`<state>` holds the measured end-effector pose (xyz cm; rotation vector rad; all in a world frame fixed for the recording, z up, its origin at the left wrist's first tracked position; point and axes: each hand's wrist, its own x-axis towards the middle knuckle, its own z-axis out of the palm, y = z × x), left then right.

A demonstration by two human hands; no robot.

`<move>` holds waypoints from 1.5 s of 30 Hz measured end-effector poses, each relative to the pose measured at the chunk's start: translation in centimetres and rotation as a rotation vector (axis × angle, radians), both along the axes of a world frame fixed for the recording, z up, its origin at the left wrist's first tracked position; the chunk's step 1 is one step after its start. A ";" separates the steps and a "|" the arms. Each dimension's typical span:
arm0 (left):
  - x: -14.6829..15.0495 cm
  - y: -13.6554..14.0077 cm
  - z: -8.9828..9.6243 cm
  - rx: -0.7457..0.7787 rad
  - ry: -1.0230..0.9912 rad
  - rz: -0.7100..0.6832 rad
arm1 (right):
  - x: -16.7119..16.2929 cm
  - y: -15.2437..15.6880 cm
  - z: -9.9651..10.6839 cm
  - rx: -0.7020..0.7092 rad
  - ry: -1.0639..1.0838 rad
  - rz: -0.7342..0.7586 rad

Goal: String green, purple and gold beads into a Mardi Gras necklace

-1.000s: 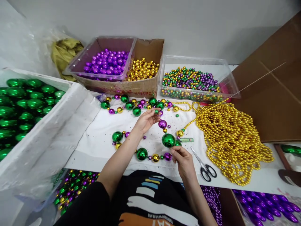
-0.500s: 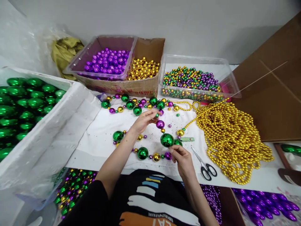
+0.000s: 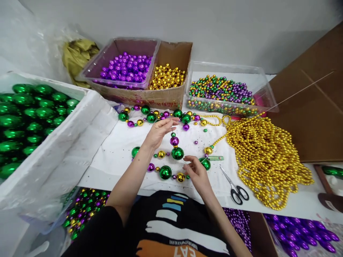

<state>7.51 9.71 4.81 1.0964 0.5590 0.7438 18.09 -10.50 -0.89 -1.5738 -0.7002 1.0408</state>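
Left forearm (image 3: 131,171) hides part of the bead strand (image 3: 165,172) (white box (image 3: 77,134) cut off)

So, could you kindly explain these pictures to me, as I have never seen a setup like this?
There is no machine: a person works with bare hands, and every picture comes from one head-worn camera looking forward and down. The left hand pinches the top of a short string of beads. The right hand is near its lower end; I cannot tell whether it grips anything. On the white cloth lie more strung beads and a few loose ones. To the right are scissors and a heap of gold strands. Behind are a tub of purple beads, a box with gold beads, and a clear tub of mixed beads. Green balls fill a white box at left.
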 end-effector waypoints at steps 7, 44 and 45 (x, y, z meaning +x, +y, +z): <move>1.9 -0.4 3.4 0.114 -0.115 0.034 | 2.3 3.4 3.7 0.155 -0.351 0.006; 12.8 0.8 -6.6 0.129 0.420 -0.184 | 5.8 -0.8 0.0 0.144 0.536 -0.289; 11.3 0.9 -6.2 -0.056 0.290 -0.182 | 5.7 -0.6 -0.2 0.139 0.522 -0.281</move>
